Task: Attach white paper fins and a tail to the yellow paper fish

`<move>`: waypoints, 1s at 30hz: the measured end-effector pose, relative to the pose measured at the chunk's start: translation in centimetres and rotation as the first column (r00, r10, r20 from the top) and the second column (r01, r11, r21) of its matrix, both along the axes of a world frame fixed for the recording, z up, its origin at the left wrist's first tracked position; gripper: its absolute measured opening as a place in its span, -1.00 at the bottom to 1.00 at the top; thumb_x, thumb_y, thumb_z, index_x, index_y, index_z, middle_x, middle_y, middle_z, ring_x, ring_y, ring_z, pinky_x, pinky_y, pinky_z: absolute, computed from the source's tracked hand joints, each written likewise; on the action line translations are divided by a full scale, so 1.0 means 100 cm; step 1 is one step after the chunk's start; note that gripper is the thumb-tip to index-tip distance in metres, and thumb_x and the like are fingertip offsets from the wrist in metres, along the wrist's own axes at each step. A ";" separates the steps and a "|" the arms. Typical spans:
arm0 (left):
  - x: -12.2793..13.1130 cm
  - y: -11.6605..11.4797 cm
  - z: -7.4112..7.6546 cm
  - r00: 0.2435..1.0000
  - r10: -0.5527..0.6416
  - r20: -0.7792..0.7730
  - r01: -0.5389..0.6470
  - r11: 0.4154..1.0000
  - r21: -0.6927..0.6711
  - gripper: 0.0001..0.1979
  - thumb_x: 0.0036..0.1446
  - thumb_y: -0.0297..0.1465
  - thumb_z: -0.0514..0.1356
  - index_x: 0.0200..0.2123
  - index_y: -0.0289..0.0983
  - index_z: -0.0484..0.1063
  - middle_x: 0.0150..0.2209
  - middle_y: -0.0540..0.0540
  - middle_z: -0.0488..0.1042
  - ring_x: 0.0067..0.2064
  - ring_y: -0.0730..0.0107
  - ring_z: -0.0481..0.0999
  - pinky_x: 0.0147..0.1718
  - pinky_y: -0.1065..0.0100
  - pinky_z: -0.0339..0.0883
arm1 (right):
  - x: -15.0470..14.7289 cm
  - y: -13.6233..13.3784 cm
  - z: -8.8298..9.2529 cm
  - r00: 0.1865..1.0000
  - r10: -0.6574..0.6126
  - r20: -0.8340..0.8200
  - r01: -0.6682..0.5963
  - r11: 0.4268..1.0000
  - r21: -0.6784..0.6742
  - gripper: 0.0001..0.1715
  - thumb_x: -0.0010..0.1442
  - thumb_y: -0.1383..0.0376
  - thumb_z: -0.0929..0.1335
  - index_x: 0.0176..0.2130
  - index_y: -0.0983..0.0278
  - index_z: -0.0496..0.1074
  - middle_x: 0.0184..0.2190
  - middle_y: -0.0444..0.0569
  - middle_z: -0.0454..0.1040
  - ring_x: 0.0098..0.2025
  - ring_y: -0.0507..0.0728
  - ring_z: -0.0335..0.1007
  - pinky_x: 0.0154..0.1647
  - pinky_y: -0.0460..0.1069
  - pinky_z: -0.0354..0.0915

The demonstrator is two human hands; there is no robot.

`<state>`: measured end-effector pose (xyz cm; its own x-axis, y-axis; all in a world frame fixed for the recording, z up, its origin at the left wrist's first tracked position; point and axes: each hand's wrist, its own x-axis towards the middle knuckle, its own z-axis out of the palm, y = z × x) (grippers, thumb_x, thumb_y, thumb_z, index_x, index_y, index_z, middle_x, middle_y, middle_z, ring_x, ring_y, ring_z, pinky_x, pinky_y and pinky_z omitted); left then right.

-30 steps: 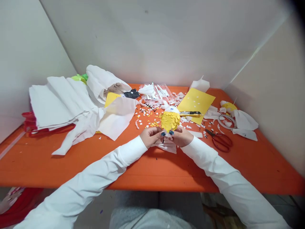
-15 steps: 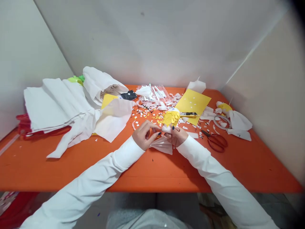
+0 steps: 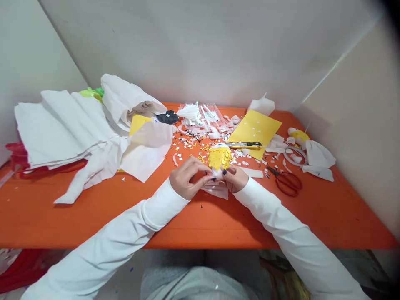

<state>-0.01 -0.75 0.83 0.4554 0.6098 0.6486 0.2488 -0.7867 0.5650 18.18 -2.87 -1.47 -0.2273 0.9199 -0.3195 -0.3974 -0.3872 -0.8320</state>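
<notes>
Over the middle of the orange table, both hands hold a small paper craft figure, a rounded body covered in yellow paper scales with a white top. My left hand pinches the white crepe paper gathered at the figure's base. My right hand grips the same base from the right, fingers closed around it. White paper fans out below the hands onto the table.
A heap of white crepe sheets lies at the left. Paper scraps, a yellow sheet and a yellow utility knife sit behind the hands. Red scissors and a tape ring lie to the right.
The figure tilted to the right, then came back upright. My left hand shifted along the white paper at its base. The camera view drifted slightly.
</notes>
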 end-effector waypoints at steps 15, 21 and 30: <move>0.004 -0.002 0.000 0.993 -0.005 0.114 0.025 0.985 -0.171 -0.96 -0.01 -0.46 0.28 -0.42 -0.31 0.49 -0.45 -0.06 0.45 -0.48 0.55 0.36 -0.57 0.51 0.15 | -0.003 -0.003 0.002 0.997 0.048 -0.062 -0.048 0.999 -0.007 -0.45 -0.50 0.02 0.57 -0.51 0.32 0.52 -0.61 -0.11 0.49 -0.55 -0.01 0.39 -0.46 -0.11 0.33; 0.007 -0.002 -0.002 0.990 0.030 0.137 0.024 0.928 -0.372 -0.89 -0.01 -0.38 0.28 -0.46 -0.32 0.49 -0.46 -0.05 0.45 -0.58 0.60 0.20 -0.64 0.48 0.04 | -0.001 -0.001 -0.002 0.997 0.060 -0.040 -0.059 0.998 0.028 -0.46 -0.44 -0.01 0.56 -0.51 0.32 0.51 -0.61 -0.11 0.48 -0.57 -0.04 0.36 -0.54 -0.17 0.26; 0.005 -0.002 -0.001 0.992 0.045 0.121 0.018 0.878 -0.478 -0.79 0.04 -0.26 0.23 -0.45 -0.31 0.47 -0.46 -0.06 0.40 -0.51 0.52 0.26 -0.54 0.42 0.10 | 0.005 0.000 -0.013 0.994 0.105 -0.023 -0.104 0.994 0.040 -0.47 -0.31 -0.02 0.53 -0.43 0.32 0.54 -0.49 -0.03 0.55 -0.48 -0.01 0.42 -0.48 -0.15 0.29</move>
<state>0.51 -0.97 0.78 0.3797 0.8650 0.3281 0.1601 -0.4107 0.8976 18.67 -2.83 -2.75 -0.3309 0.9022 -0.2768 -0.3776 -0.3954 -0.8373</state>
